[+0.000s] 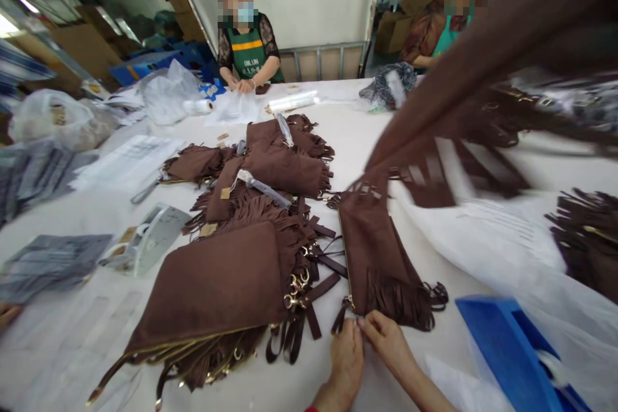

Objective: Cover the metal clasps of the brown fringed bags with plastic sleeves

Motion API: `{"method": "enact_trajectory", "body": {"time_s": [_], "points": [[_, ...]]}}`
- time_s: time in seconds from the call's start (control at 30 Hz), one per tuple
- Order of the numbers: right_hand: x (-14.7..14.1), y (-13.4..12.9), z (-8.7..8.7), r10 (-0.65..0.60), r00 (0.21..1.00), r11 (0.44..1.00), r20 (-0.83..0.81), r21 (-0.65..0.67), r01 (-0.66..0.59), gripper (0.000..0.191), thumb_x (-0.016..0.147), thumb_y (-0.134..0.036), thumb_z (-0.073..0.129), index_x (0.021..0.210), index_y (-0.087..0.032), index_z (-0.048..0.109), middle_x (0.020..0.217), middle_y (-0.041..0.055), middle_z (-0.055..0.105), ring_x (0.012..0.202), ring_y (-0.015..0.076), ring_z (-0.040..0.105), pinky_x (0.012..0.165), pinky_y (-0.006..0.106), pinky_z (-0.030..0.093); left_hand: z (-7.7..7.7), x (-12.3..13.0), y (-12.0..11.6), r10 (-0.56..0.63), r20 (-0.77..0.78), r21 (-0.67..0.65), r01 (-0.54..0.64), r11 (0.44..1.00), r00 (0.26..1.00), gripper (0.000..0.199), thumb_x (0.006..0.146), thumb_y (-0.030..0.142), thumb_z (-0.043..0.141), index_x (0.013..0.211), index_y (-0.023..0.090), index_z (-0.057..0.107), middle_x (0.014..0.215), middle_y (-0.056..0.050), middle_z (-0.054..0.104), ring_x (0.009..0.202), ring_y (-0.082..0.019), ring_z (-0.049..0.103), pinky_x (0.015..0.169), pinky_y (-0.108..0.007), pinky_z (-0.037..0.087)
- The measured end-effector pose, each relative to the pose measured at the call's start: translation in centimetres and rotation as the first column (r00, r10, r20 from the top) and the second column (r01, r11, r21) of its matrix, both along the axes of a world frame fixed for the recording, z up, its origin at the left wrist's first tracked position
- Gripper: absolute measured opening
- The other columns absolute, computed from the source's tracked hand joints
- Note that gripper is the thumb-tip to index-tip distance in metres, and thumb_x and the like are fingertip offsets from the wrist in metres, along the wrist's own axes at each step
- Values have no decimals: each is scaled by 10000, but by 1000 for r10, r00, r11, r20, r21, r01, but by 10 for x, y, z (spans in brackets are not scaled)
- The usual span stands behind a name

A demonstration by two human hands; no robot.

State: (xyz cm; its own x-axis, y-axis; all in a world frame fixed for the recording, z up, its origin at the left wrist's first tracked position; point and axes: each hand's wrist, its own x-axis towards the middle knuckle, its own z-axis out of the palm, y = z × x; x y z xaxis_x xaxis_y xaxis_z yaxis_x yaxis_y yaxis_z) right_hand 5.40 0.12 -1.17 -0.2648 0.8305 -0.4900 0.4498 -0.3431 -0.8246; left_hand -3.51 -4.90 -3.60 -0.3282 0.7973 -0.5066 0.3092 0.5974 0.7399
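Note:
My left hand (346,355) and my right hand (387,342) meet at the front of the table, fingertips pinched together. Whatever lies between them is too small to make out. Just beyond my fingers lies a brown fringed bag (371,251) with a gold zipper along its left edge, the zipper end with its tassel close to my left hand. Left of it is a stack of brown bags (217,277) with gold clasps and dark straps. A large blurred piece of brown fringed material (434,103) sweeps from the upper right down to the far end of the fringed bag.
More brown bags (284,167) lie behind the stack. A blue box (502,347) sits at the lower right beside clear plastic. Grey cloth pieces (53,264) lie at left, where another person's hand (7,314) shows. Two co-workers sit across the white table (347,100).

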Motion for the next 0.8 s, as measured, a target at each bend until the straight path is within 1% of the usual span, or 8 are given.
{"method": "enact_trajectory", "body": {"time_s": [0.13,0.27,0.4,0.5,0.6,0.67,0.73,0.8], "points": [[-5,3,-8,-48,998,995,43,-85,51,253,634,-403,475,483,-218,389,417,-62,400,401,91,343,410,234,269,7,2,1,-22,-67,-48,18,999,998,260,788,263,300,780,175,544,735,-115,606,682,-212,527,649,-333,373],[-11,3,-9,-117,988,974,97,-183,133,217,632,-351,471,484,-216,387,388,-58,428,350,76,353,373,222,274,11,5,-1,-3,-96,-34,-1,999,995,253,790,262,308,821,161,539,717,-130,609,680,-235,558,614,-335,383],[-16,3,-4,-156,977,958,145,-217,185,198,629,-320,478,482,-212,400,368,-58,434,323,70,364,356,216,275,12,5,-5,69,-115,-1,-69,998,991,347,785,278,349,1055,106,483,764,-163,625,678,-250,585,600,-339,401],[-19,4,-2,-158,975,955,154,-227,190,194,626,-307,482,475,-209,411,366,-51,449,318,71,377,352,215,275,12,4,-6,54,-169,36,-48,998,984,410,782,298,367,1130,105,466,750,-167,640,661,-258,592,584,-346,405],[-19,5,1,-143,980,953,141,-246,175,193,632,-293,468,471,-205,409,371,-48,453,311,65,377,342,209,259,13,1,-6,-10,-198,62,23,998,980,385,785,273,341,1098,125,512,752,-163,656,647,-259,595,577,-349,406],[-17,6,5,-126,984,951,124,-266,156,173,637,-287,455,492,-200,419,377,-55,445,303,60,365,331,201,231,15,-1,-4,-33,-193,42,41,998,981,360,790,264,319,1035,133,547,756,-161,658,652,-260,592,584,-351,403],[-14,7,9,-99,990,949,103,-288,124,137,634,-264,444,518,-193,436,387,-59,448,299,59,362,322,192,202,17,-2,-3,-25,-179,6,26,1000,984,329,794,276,312,963,155,567,749,-143,653,651,-249,586,591,-343,397],[-9,8,14,-63,995,952,83,-293,85,115,628,-232,432,525,-186,455,399,-53,466,302,62,375,322,188,204,17,-4,-2,22,-127,19,-20,1000,992,276,791,287,331,886,184,569,754,-105,644,657,-217,574,610,-320,395]]}}
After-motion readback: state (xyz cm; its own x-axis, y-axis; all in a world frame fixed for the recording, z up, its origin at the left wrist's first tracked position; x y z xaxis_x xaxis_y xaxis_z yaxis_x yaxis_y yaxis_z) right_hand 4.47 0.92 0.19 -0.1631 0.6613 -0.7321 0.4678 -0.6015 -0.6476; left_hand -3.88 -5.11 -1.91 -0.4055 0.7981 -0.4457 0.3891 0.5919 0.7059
